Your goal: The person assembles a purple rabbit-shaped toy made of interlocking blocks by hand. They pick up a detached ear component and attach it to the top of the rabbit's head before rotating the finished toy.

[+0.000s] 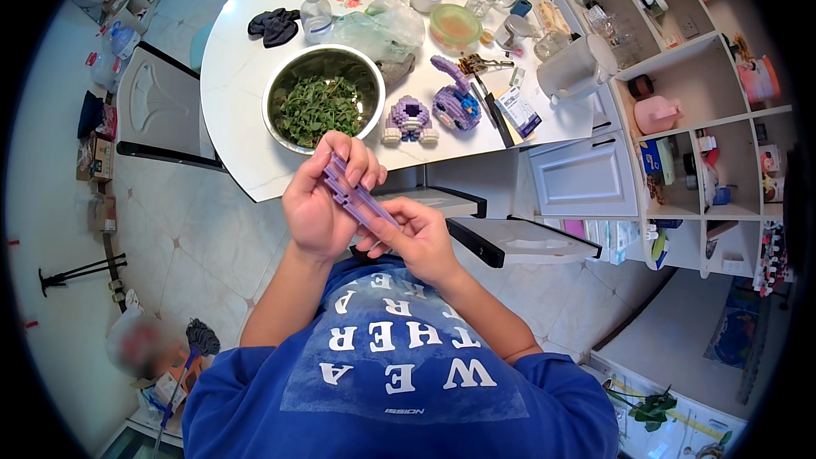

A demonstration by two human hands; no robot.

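Observation:
Both of my hands hold a flat, lilac plastic piece with a notched edge (359, 201) in front of my chest; its exact kind does not show. My left hand (319, 200) has its fingers curled over the upper end. At the lower end, my right hand (421, 238) pinches it between thumb and fingers. Beyond them on the table stand a purple and white block-built figure body (410, 121) and a rounded purple block-built piece with a long ear-like part (456, 106). A steel bowl (376, 125) of green leaves sits just past my left hand.
On the white table (234, 132) are a spray bottle (316, 15), a plastic bag (382, 27), a green-rimmed bowl (455, 27), a black knife-like tool (495, 115) and a clear pitcher (576, 68). Chairs (161, 102) stand around it. Shelves (680, 119) line the right side.

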